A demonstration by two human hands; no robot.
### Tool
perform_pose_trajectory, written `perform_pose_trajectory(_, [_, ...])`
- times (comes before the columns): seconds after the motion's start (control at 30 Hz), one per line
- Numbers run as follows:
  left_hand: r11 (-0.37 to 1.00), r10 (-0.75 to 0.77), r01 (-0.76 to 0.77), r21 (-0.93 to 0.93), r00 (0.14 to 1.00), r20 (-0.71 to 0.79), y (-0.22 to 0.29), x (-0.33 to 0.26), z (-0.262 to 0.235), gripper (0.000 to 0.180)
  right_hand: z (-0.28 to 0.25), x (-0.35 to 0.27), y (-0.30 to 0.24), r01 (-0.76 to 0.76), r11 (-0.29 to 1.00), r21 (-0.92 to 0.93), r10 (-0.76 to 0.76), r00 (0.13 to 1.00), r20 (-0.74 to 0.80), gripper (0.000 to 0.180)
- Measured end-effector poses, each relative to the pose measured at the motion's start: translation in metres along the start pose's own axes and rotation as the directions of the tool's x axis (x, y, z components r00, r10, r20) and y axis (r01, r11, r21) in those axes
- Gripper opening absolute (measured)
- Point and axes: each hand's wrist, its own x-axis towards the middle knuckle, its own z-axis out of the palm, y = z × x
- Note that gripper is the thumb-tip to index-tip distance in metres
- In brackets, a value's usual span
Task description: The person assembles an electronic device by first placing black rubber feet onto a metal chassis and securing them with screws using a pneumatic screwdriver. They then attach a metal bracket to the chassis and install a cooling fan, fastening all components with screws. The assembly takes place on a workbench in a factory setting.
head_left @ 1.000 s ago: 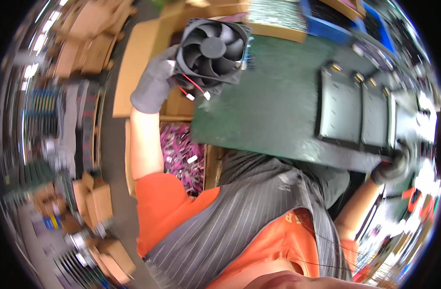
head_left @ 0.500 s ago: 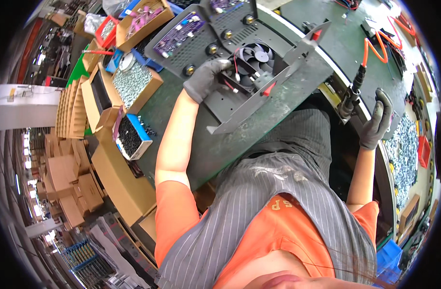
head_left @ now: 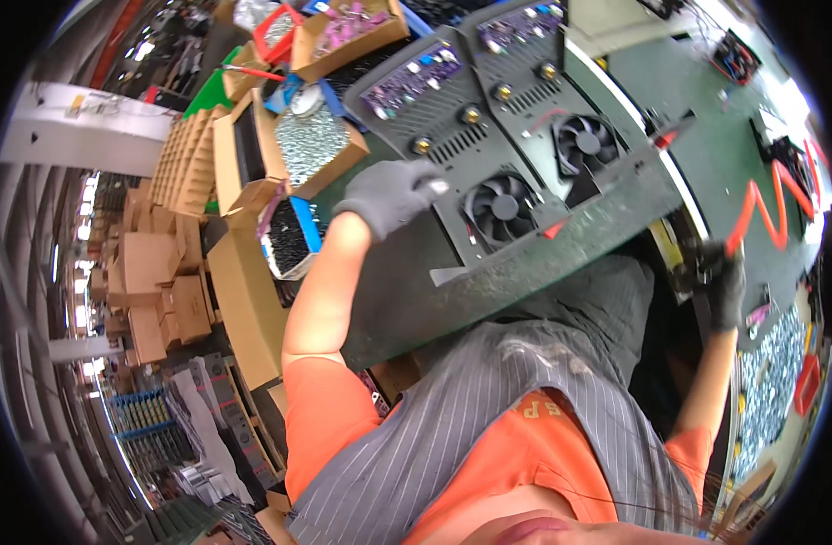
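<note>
My left hand (head_left: 390,195), in a grey glove, is at the left edge of a dark metal panel (head_left: 484,136). Its fingers are drawn together, and what they pinch, if anything, is hidden. Two black fans, a near fan (head_left: 504,207) and a far fan (head_left: 586,145), lie on the panel. Along its far side run purple circuit boards (head_left: 416,82) and brass-coloured round fittings. My right hand (head_left: 727,292), also gloved, is wrapped round a dark power screwdriver (head_left: 697,263) at the bench's right edge. An orange coiled hose (head_left: 759,213) rises from its top.
A carton of silvery screws (head_left: 316,150) and a blue-and-white box of black parts (head_left: 293,236) stand left of the panel. Behind them are a carton of pink parts (head_left: 352,27) and a red bin (head_left: 275,34). More small metal parts (head_left: 768,386) are spread at right.
My left hand has come off the near fan to the panel's left edge. My right hand, open before, has closed round the screwdriver. The near fan now lies flat on the panel.
</note>
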Motion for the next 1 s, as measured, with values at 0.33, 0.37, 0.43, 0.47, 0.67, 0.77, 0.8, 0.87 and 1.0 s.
perform_pose_trajectory(0.33, [0.958,-0.253,0.282,0.057,0.92,-0.3,-0.135,0.097,-0.066,0.041,-0.019,-0.052,-0.044,0.156,0.177,-0.972,0.151,0.971,0.183,0.049])
perform_pose_trajectory(0.37, [0.963,-0.251,0.267,0.016,0.923,-0.29,-0.146,0.116,-0.063,0.045,-0.018,-0.054,-0.043,0.05,0.25,-0.967,0.228,0.967,0.109,0.053])
perform_pose_trajectory(0.43, [0.952,-0.258,0.292,0.093,0.927,-0.272,-0.15,0.148,-0.057,0.055,0.004,-0.064,-0.059,-0.07,0.18,-0.981,0.305,0.952,-0.012,0.061])
perform_pose_trajectory(0.47, [0.932,-0.318,0.348,0.099,0.918,-0.235,-0.139,0.153,-0.061,0.058,0.002,-0.063,-0.059,-0.088,0.201,-0.976,0.318,0.948,-0.02,0.064])
perform_pose_trajectory(0.67, [0.902,-0.431,0.431,0.018,0.902,0.024,-0.097,0.165,-0.08,0.069,-0.011,-0.062,-0.046,-0.082,0.116,-0.99,0.316,0.948,-0.041,0.073])
perform_pose_trajectory(0.77, [0.952,-0.306,0.297,0.074,0.937,0.17,-0.127,0.176,-0.074,0.063,-0.004,-0.06,-0.048,-0.136,0.134,-0.982,0.36,0.929,-0.08,0.071])
perform_pose_trajectory(0.8, [0.962,-0.266,0.247,0.118,0.947,0.181,-0.129,0.179,-0.07,0.06,-0.003,-0.061,-0.049,-0.144,0.133,-0.981,0.362,0.928,-0.087,0.071])
perform_pose_trajectory(0.87, [0.871,0.097,-0.239,0.429,0.94,0.327,-0.14,0.184,-0.074,0.056,0.0,-0.062,-0.05,-0.159,0.131,-0.979,0.366,0.925,-0.101,0.07])
perform_pose_trajectory(1.0, [0.944,0.134,-0.246,0.219,0.894,0.429,-0.166,0.204,-0.069,0.044,0.002,-0.062,-0.051,-0.18,0.121,-0.976,0.376,0.918,-0.123,0.07])
